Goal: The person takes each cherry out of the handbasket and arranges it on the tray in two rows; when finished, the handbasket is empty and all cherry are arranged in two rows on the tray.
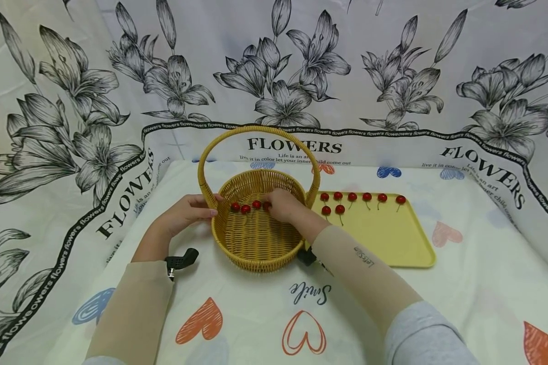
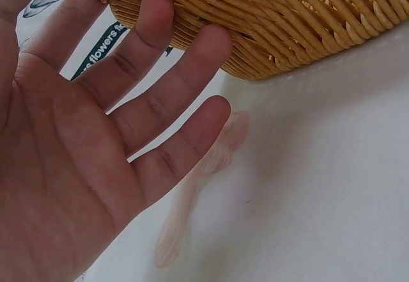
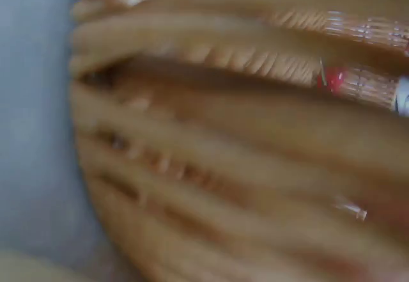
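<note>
A yellow wicker basket point(image 1: 255, 261) with a tall arched handle stands on the table. Inside it, red cherries point(image 1: 245, 209) lie in a short row toward the back. My right hand point(image 1: 283, 205) reaches over the right rim into the basket, its fingers curled at a cherry point(image 1: 267, 206) that they partly hide. My left hand point(image 1: 184, 215) is at the basket's left side by the handle's foot. In the left wrist view its fairly straight fingers point(image 2: 192, 64) touch the woven wall. Blurred wicker fills the right wrist view, with a cherry point(image 3: 329, 79) showing through a gap.
A yellow tray point(image 1: 379, 243) lies right of the basket, partly behind the right forearm. Several stemmed cherries point(image 1: 352, 196) sit in rows along its far side. The white cloth point(image 1: 251, 319) has heart prints, and a flower-printed curtain point(image 1: 392, 91) hangs behind.
</note>
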